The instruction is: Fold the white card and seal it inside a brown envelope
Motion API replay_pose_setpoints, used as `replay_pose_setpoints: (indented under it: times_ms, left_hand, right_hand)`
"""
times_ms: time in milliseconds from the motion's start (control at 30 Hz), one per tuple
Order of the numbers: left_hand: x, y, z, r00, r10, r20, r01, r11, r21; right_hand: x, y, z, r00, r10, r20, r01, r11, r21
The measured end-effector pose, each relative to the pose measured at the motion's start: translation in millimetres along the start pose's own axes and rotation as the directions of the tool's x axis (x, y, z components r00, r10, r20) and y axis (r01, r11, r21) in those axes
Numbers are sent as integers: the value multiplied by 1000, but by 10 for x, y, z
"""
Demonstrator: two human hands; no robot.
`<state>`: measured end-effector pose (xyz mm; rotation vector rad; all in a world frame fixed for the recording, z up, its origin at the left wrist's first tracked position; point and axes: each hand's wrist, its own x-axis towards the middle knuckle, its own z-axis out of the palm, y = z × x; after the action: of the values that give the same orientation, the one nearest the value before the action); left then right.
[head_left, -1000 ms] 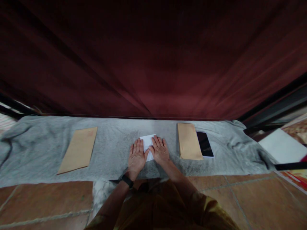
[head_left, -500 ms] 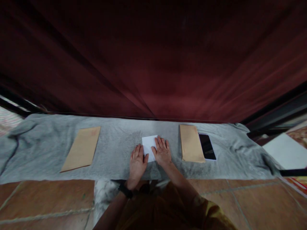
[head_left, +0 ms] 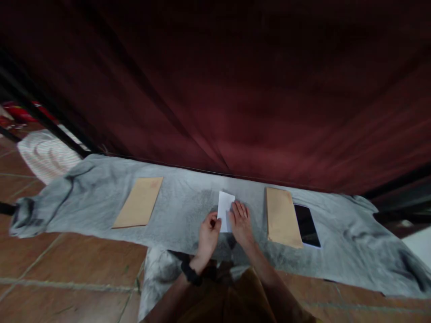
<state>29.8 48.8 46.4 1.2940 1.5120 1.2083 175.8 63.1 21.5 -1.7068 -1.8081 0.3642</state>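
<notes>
A small folded white paper (head_left: 225,207) lies on a grey cloth (head_left: 182,206) spread over the tiled floor. My left hand (head_left: 208,235), a dark band on its wrist, pinches the paper's left edge with curled fingers. My right hand (head_left: 241,224) rests flat with fingers stretched over the paper's right side. A tan envelope (head_left: 139,202) lies to the left of my hands. Another tan envelope (head_left: 281,217) lies to the right, with a dark phone (head_left: 306,219) beside it.
A dark red curtain (head_left: 235,89) hangs behind the cloth. Brown floor tiles (head_left: 67,269) run along the near side. A striped white cloth (head_left: 45,154) and a black bar (head_left: 40,117) are at the far left.
My left hand went from lying flat to pinching the paper's edge, and the paper now looks narrower and turned more upright. The view has swung to the left.
</notes>
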Motion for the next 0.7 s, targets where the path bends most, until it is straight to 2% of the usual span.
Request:
replay_pose_setpoints:
  times_ms: [67,100,133,200,267,300,333,400,467,500,567,600,633,700]
  left_hand:
    - [-64,144,-37,981,191,-28,-185,971,153]
    - [-87,215,-59,955,298,-6,-287,927,243]
    - [-107,279,-78,916,399,37,-389,862,327]
    - [-147,377,-87,815,554,172,-565,692,449]
    - [-200,422,-50,722,617,314,-678,541,497]
    - [-226,424,-23,694,622,362,-708,499,500]
    - [-246,412,-3,683,619,388,-720,482,499]
    - [-231,352,-34,695,607,386,-710,495,500]
    - [-99,246,-241,737,592,325,-660,527,536]
    - [16,179,-428,774,576,265,-606,551,573]
    - [315,27,-952,870,492,27,-374,624,686]
    - [476,-49,-1263,904,407,-135,-185,655,733]
    - [627,-121,-1581,912,305,-274,7,655,755]
    - [860,-235,-2163,878,188,-441,230,641,732]
  right_hand:
    - [-30,-121,-114,994,111,-4,-105,944,313]
    - [-43,-201,-175,986,162,25,-154,863,482]
    - [-54,-289,-233,978,199,57,-190,757,625]
    - [-59,-453,-320,962,244,123,-241,550,800]
    - [-43,-546,-351,926,339,164,-296,383,875]
    - [-31,-549,-345,895,407,182,-324,312,893]
    - [-18,-519,-328,857,475,200,-349,249,904]
    - [-2,-374,-282,782,577,236,-387,152,909]
    - [-15,-163,-245,731,626,271,-414,92,905]
    - [-33,-52,-234,712,641,285,-424,69,903]
    - [-92,147,-224,681,663,312,-441,32,897]
    - [-129,228,-219,670,668,323,-448,17,894]
    - [-168,296,-211,665,667,336,-456,6,890]
    - [-241,391,-178,674,656,341,-454,3,891]
